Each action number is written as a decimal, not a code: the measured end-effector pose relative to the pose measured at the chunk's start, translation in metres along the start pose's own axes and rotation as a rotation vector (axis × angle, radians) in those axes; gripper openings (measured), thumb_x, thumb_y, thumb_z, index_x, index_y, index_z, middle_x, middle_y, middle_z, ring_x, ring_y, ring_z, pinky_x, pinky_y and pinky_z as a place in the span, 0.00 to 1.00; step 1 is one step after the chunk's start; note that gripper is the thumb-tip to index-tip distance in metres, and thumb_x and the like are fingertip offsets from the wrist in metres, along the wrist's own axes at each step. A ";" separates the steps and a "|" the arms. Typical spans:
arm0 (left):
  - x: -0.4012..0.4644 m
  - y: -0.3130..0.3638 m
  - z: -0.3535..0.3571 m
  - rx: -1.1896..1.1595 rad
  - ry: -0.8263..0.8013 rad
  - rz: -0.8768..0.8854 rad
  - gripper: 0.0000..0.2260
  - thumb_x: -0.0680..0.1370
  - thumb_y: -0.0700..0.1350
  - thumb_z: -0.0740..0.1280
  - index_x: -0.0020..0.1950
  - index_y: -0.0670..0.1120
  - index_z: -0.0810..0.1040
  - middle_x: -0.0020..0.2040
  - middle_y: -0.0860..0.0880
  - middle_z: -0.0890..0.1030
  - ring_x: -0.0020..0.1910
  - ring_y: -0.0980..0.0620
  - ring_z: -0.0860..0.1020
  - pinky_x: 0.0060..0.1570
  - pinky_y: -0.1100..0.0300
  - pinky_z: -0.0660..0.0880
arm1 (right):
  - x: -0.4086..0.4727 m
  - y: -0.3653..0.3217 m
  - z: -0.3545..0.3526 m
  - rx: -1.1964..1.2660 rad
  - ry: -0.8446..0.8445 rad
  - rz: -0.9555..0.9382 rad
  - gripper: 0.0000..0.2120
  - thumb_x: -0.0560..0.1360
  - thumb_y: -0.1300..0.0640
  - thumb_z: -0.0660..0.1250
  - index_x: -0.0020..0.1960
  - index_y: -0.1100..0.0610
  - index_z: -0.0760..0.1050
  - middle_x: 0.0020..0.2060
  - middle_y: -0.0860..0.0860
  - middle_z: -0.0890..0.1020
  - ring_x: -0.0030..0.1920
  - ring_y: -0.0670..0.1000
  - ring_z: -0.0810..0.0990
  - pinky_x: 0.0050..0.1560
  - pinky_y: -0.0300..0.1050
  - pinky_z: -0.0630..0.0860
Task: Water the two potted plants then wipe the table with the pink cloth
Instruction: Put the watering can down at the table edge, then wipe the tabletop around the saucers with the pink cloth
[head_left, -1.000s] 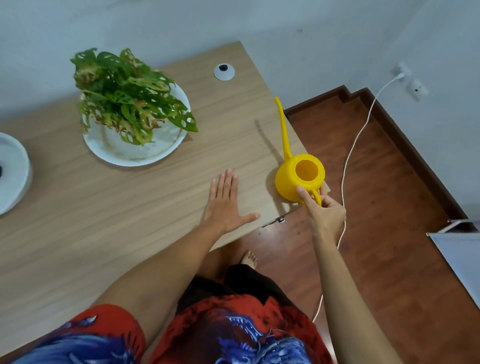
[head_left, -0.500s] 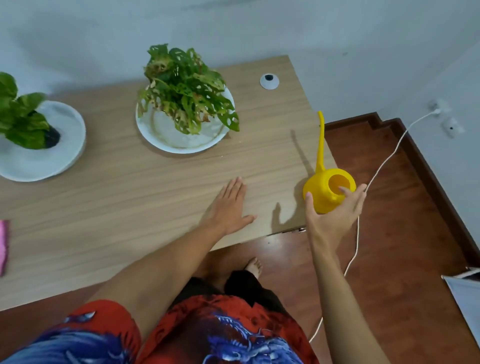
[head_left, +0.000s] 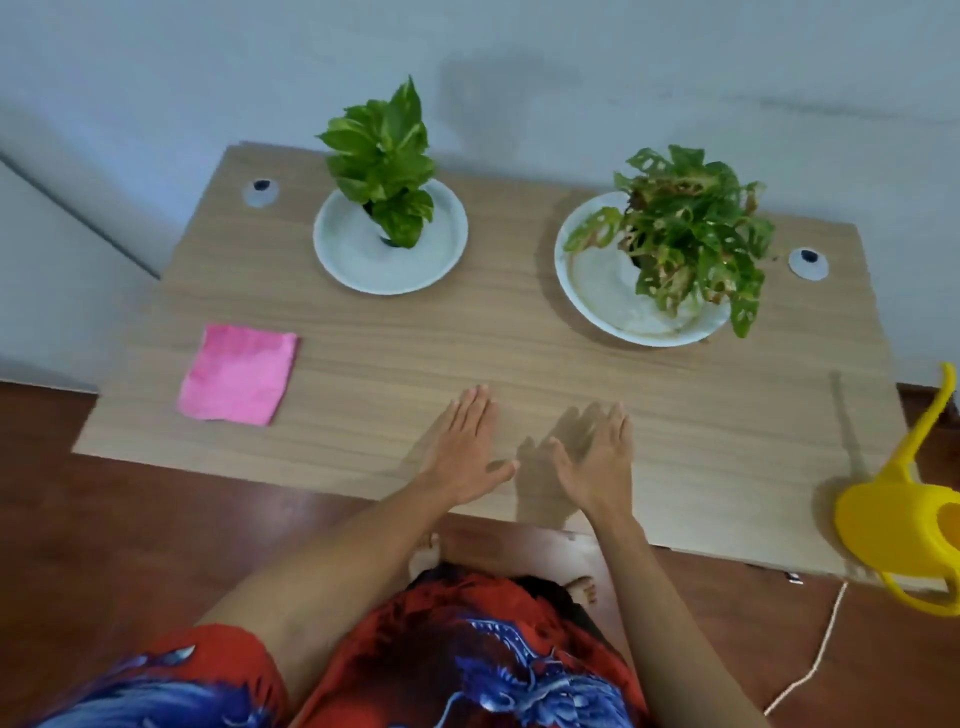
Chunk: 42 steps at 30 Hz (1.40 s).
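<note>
Right hand (head_left: 597, 462) off glossy yellow can (head_left: 893, 535)

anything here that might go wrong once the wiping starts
The yellow watering can sits at the table's right front corner, its handle past the edge, so a wiping sweep could knock it to the floor. The pink cloth lies far left, nearer the left hand than the right hand. Leaves of the right potted plant hang over its saucer and may snag.
</note>
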<state>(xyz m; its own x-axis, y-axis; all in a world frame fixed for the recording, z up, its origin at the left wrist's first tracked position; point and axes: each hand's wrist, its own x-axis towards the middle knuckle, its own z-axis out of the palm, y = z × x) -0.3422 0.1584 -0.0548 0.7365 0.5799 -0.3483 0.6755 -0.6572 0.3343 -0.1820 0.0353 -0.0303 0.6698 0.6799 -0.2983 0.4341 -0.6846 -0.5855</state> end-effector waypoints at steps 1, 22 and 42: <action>-0.010 -0.024 -0.005 -0.015 0.017 -0.029 0.45 0.80 0.66 0.58 0.82 0.39 0.41 0.82 0.41 0.36 0.81 0.45 0.34 0.80 0.49 0.37 | 0.000 -0.020 0.018 -0.026 -0.047 -0.036 0.44 0.77 0.45 0.70 0.82 0.62 0.51 0.82 0.61 0.49 0.82 0.60 0.43 0.80 0.58 0.49; -0.048 -0.318 -0.078 0.045 0.209 -0.433 0.31 0.81 0.67 0.36 0.82 0.60 0.47 0.84 0.42 0.47 0.81 0.34 0.45 0.76 0.35 0.39 | 0.047 -0.250 0.206 -0.376 -0.156 -0.527 0.28 0.82 0.47 0.54 0.79 0.59 0.64 0.79 0.58 0.62 0.80 0.62 0.58 0.79 0.62 0.52; 0.131 -0.385 -0.153 0.093 0.311 -0.487 0.28 0.81 0.68 0.40 0.81 0.66 0.45 0.84 0.43 0.43 0.81 0.32 0.43 0.73 0.26 0.41 | 0.061 -0.224 0.236 -0.499 0.029 -0.579 0.29 0.82 0.47 0.54 0.80 0.56 0.59 0.80 0.58 0.59 0.81 0.62 0.54 0.76 0.68 0.58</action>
<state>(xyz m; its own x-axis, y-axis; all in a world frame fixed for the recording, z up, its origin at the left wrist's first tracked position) -0.5006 0.5614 -0.0949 0.3273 0.9304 -0.1647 0.9432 -0.3112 0.1166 -0.3806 0.2922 -0.0950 0.2652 0.9639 -0.0239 0.9368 -0.2634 -0.2304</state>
